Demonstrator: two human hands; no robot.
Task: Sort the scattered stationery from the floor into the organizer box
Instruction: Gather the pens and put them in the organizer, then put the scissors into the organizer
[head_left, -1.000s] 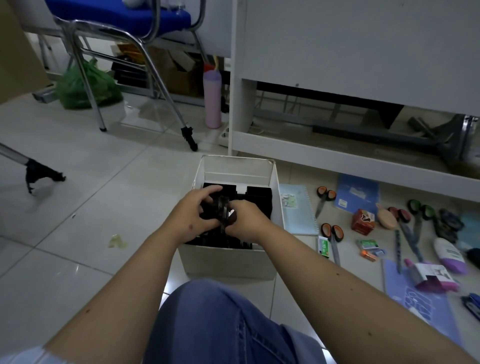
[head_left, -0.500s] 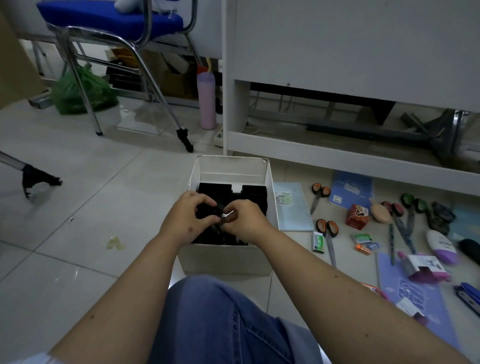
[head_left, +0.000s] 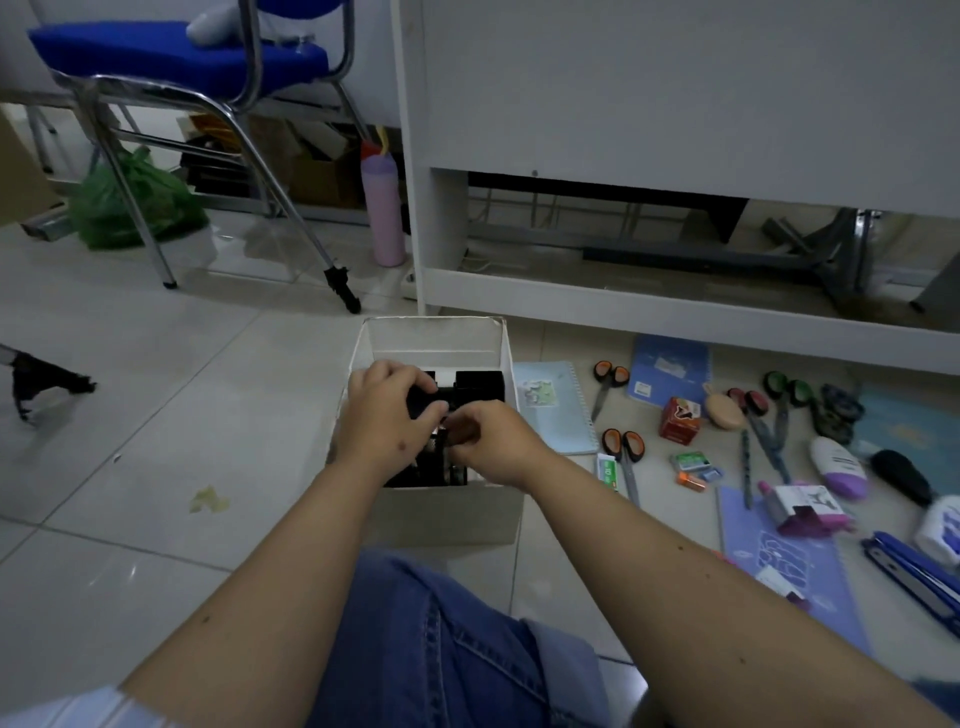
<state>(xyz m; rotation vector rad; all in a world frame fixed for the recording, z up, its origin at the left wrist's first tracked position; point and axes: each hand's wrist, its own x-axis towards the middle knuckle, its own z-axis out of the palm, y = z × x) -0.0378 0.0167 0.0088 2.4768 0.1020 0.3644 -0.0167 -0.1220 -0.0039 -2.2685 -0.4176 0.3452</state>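
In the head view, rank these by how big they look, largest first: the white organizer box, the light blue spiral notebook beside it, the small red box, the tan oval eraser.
1. White organizer box
2. Light blue spiral notebook
3. Small red box
4. Tan oval eraser, though it looks close to the red box in size, so this last pair is unsure.

Four scissors (head_left: 608, 379), three notebooks (head_left: 558, 410)

Pale tiled floor (head_left: 156, 415): white box (head_left: 447, 512) at centre; scissors (head_left: 623, 457), notebooks (head_left: 558, 410) and stapler (head_left: 914, 574) lie scattered to its right.
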